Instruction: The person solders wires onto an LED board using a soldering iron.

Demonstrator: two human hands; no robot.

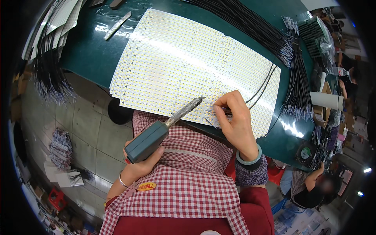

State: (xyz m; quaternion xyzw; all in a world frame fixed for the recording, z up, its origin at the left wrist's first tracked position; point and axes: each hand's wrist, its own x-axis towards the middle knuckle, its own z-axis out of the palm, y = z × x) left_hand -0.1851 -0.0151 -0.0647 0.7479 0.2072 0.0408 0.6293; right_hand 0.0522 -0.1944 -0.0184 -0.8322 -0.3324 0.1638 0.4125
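Observation:
My left hand (144, 164) is closed around the grey-green body of a soldering iron (150, 138). Its metal barrel slants up to the right, and the dark tip is over the lower part of the white LED boards (172, 58), just left of my right hand. My right hand (239, 123) pinches a black wire (263, 89) above the same boards; a thin loop of it trails up to the right. The wire's end is hidden by my fingers. The boards lie stacked, slightly fanned, dotted with rows of small yellow LEDs.
Long bundles of black wires (250, 23) lie along the table's far side, and another bundle (299, 86) at the right. More wires (51, 66) hang off the left edge beside white boards. A silvery strip (117, 26) rests on the green table (92, 51). A person (313, 188) sits at right.

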